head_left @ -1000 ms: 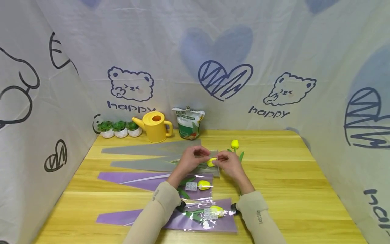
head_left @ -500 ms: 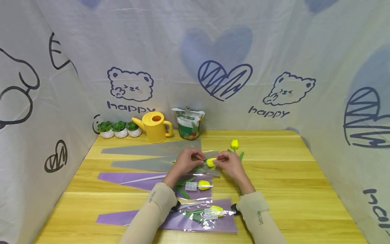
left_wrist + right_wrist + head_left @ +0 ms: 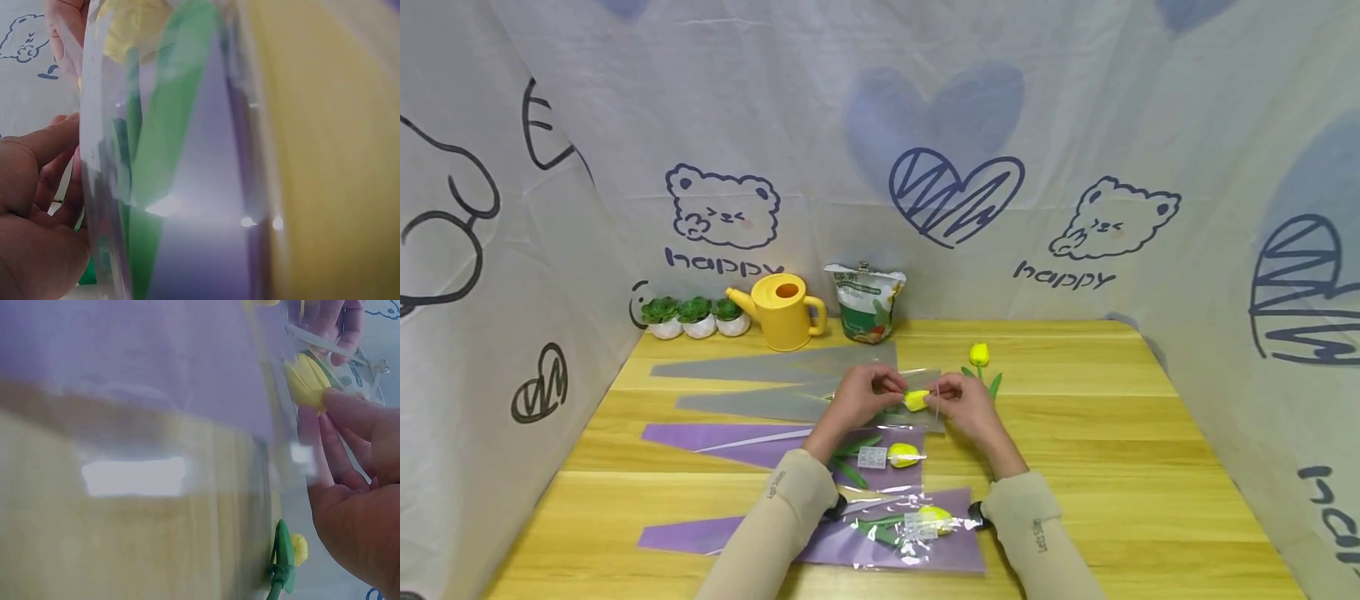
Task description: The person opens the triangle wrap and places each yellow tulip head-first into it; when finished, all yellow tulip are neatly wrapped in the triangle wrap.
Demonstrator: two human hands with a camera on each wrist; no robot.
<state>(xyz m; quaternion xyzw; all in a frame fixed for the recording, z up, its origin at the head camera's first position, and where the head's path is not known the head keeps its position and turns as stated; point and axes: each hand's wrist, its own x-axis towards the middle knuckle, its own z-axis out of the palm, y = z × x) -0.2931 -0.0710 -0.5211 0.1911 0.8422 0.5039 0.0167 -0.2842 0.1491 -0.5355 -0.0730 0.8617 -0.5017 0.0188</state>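
From the head view, the left hand (image 3: pixel 859 393) and right hand (image 3: pixel 958 400) meet over the table (image 3: pixel 1112 433), both pinching the clear mouth of 1 grey sleeve (image 3: pixel 790 404) around 1 yellow tulip (image 3: pixel 916 400). A 2nd grey sleeve (image 3: pixel 775 364) lies behind, and 2 purple sleeves (image 3: pixel 737 442) (image 3: pixel 835 546), each with 1 tulip, lie nearer. 1 loose tulip (image 3: pixel 977 355), 1 watering can (image 3: pixel 782 312), 1 soil bag (image 3: pixel 865 302) and 3 potted succulents (image 3: pixel 692 317) stand beyond. The left wrist view shows curled fingers (image 3: pixel 44 156) gripping clear film (image 3: pixel 100 187). The right wrist view shows fingertips (image 3: pixel 340 409) pinching the yellow bud (image 3: pixel 306 378) through film.
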